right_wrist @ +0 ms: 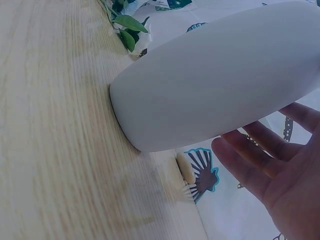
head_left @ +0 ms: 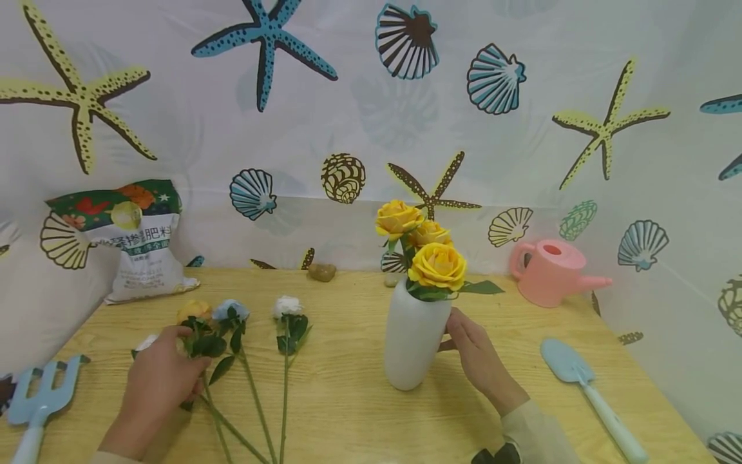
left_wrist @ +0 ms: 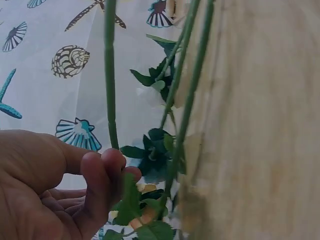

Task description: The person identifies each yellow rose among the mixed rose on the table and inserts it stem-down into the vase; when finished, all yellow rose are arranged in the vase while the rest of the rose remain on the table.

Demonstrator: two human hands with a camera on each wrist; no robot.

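My left hand (head_left: 159, 374) pinches a green flower stem (left_wrist: 110, 80) between thumb and fingertips, above the table at left. Which bloom belongs to that stem is hard to tell. Close to this hand are an orange-yellow flower (head_left: 194, 311), a blue flower (head_left: 230, 310) and a partly hidden white one (head_left: 146, 343). Another white flower (head_left: 288, 307) lies farther right. At the white vase (head_left: 414, 335), my right hand (head_left: 478, 357) touches the right side with its fingers (right_wrist: 242, 167) extended. Yellow roses (head_left: 437, 265) stand in the vase, which leans slightly right in the head view.
A pink watering can (head_left: 551, 274) is at the back right, with a blue trowel (head_left: 568, 361) in front. On the left lie a blue hand fork (head_left: 46, 393) and a fertilizer bag (head_left: 142, 251). Stones (head_left: 321, 272) lie along the back by the patterned curtain (head_left: 342, 116).
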